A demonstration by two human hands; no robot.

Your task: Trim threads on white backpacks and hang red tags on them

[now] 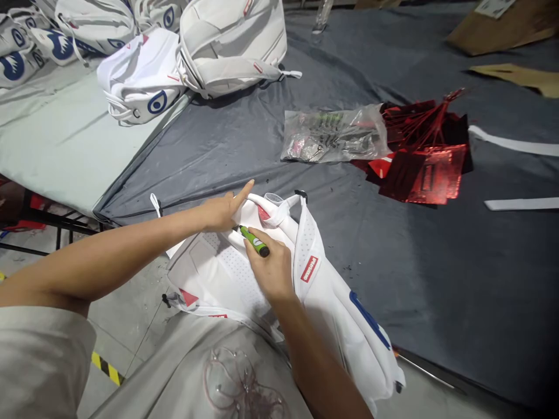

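A white backpack (279, 285) with dotted mesh straps, red labels and a blue trim lies against my lap and the table's front edge, back panel up. My left hand (223, 212) grips its upper edge, the index finger stretched out and the other fingers partly hidden by the fabric. Between the fingers of my right hand (275, 267) is a green marker pen (254, 240) with a black end. Its tip points at the backpack just beside my left hand, and whether it touches the fabric is hard to see.
A clear plastic bag (334, 137) of small items lies beside a pile of red shiny tags (430, 157) on the dark-covered table (437, 262). White backpacks (236, 52) stand at the back left. White strips (519, 142) and brown cardboard (502, 29) are at the right.
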